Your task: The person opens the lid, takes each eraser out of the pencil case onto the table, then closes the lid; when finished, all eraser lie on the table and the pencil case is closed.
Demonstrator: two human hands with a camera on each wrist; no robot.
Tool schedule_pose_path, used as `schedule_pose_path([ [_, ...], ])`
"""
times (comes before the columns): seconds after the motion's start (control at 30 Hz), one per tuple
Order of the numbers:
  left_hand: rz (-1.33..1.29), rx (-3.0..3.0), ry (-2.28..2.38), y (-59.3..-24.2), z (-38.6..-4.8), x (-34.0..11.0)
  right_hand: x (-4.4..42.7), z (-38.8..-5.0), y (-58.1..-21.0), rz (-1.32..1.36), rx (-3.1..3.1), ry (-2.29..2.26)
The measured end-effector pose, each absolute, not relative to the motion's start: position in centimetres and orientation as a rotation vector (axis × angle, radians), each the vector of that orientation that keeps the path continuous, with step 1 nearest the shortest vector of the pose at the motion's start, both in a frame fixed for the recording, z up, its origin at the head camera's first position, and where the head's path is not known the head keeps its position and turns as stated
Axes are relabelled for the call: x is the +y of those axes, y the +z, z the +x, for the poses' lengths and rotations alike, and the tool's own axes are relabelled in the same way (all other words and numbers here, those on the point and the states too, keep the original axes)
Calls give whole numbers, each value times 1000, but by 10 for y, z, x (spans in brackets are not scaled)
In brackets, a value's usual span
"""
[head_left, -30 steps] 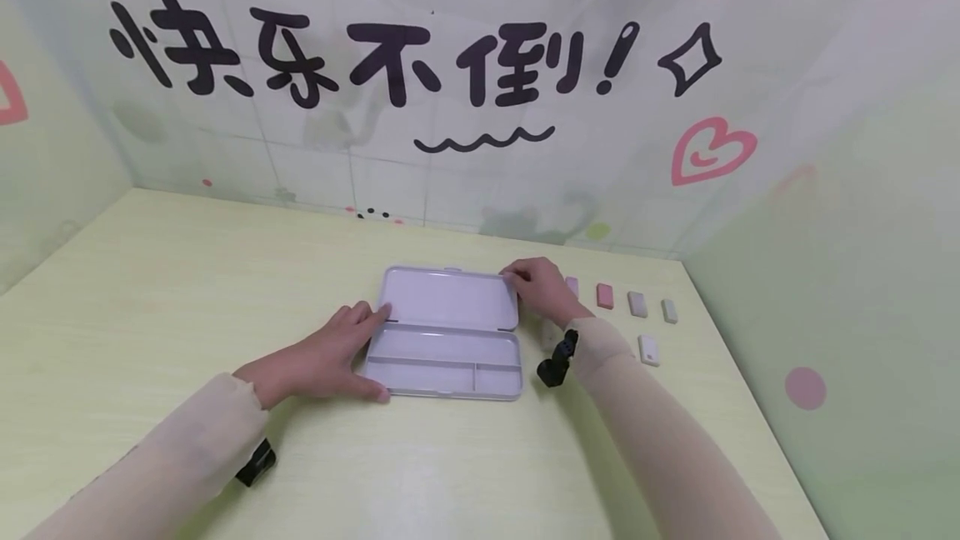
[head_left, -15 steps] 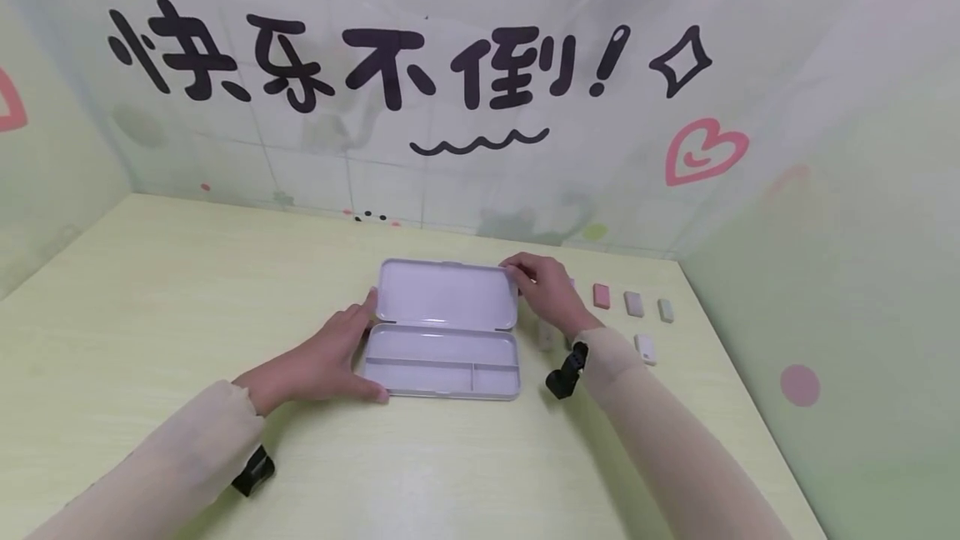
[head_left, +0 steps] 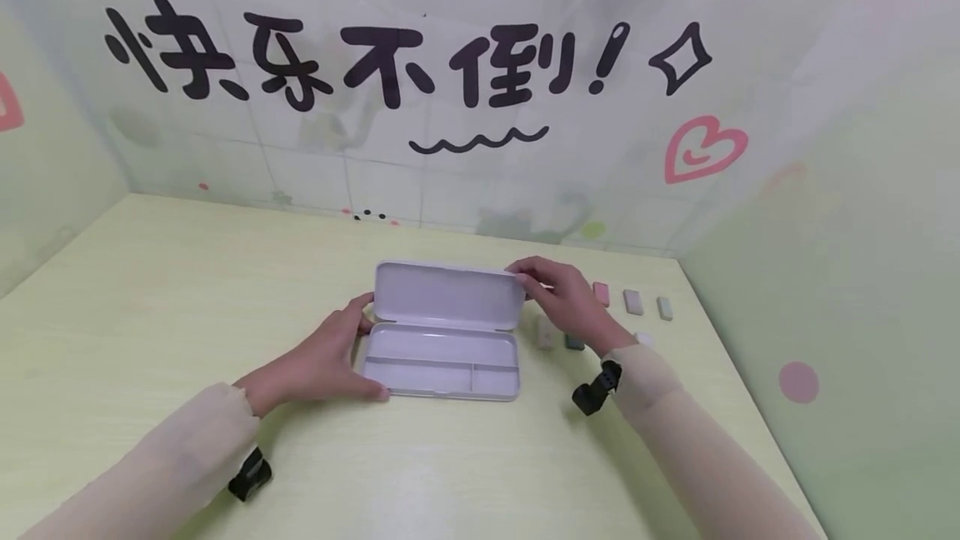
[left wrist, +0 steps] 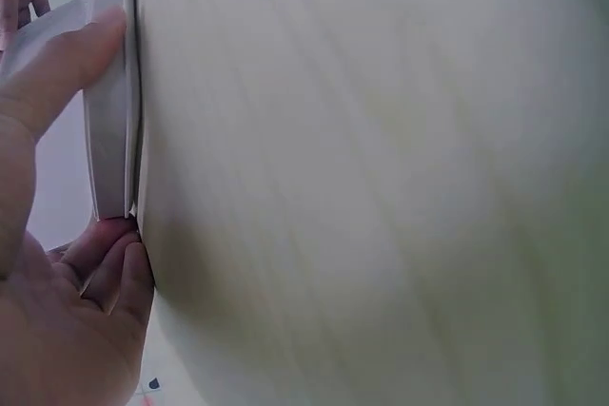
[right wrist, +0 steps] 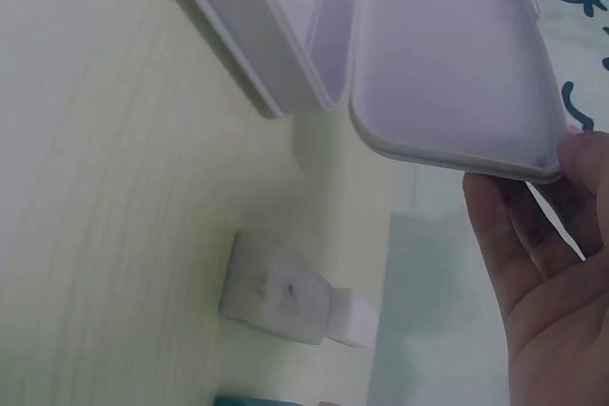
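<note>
A lilac pencil case (head_left: 442,346) lies unfolded on the table, its lid (head_left: 450,294) tilted up at the back. Its tray has a long rear compartment and two front ones, with nothing in them. My left hand (head_left: 322,361) grips the tray's left end, thumb at the front edge and fingers around the side. In the left wrist view the thumb (left wrist: 90,49) presses the case wall. My right hand (head_left: 562,298) pinches the lid's far right corner; the right wrist view shows thumb and fingers on either side of the lid's rim (right wrist: 457,166).
Right of the case are several small eraser-like blocks: a whitish one (head_left: 545,332), a dark green one (head_left: 574,342), a pink one (head_left: 602,294), a lilac one (head_left: 633,302) and a grey one (head_left: 665,307). A printed wall sheet (head_left: 465,182) stands behind the table.
The lid has swung up from lying back, with my right hand at its corner. My left fingers have slid off the lid to the side, while the thumb stays at the front edge.
</note>
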State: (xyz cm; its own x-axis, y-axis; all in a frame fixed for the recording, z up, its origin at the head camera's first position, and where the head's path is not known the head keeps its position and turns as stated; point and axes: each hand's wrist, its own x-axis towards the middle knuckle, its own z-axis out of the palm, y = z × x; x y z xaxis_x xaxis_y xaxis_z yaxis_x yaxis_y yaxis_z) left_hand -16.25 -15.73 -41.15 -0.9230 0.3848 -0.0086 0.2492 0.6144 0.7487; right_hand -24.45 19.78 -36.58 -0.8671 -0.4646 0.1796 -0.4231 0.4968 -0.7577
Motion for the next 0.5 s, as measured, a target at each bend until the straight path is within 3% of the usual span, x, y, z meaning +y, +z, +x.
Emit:
schedule_pose_path([
  [0.5, 523, 2724, 1155, -414, -153, -159, 201, -194, -350, -867, 2517, -980],
])
